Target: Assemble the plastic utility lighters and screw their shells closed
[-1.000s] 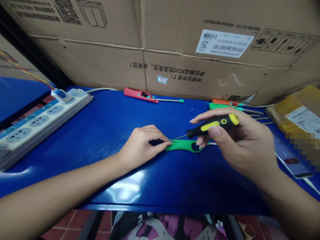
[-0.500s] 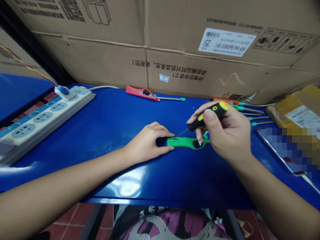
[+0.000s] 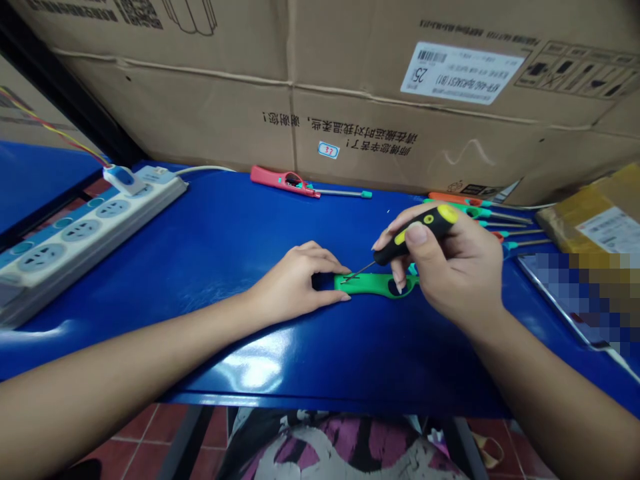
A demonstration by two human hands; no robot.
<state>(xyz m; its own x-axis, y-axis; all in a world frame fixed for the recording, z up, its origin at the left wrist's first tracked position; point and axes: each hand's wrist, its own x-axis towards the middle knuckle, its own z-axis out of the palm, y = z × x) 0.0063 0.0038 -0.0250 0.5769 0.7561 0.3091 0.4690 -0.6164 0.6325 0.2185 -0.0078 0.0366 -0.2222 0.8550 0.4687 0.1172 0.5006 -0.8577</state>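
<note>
A green long-necked lighter (image 3: 367, 285) lies flat on the blue table (image 3: 210, 227). My left hand (image 3: 303, 279) pinches its left end between thumb and fingers. In my right hand (image 3: 450, 260) is a screwdriver (image 3: 400, 247) with a black and yellow handle, held at a slant. Its thin shaft points down to the left, with the tip at a slot near the lighter's left end. Whether the tip sits inside the slot, I cannot tell. My right hand hides the lighter's right end.
Against the cardboard box (image 3: 345, 100) lies a red lighter (image 3: 285, 182). Several more lighters (image 3: 480, 212) lie behind my right hand. A power strip (image 3: 95, 227) stands at left; a phone (image 3: 560, 300) and a taped parcel (image 3: 595, 207) are at right.
The camera view has shifted slightly. Both hands keep their grips, and the screwdriver tip stays at the lighter's left end with hardly any movement.
</note>
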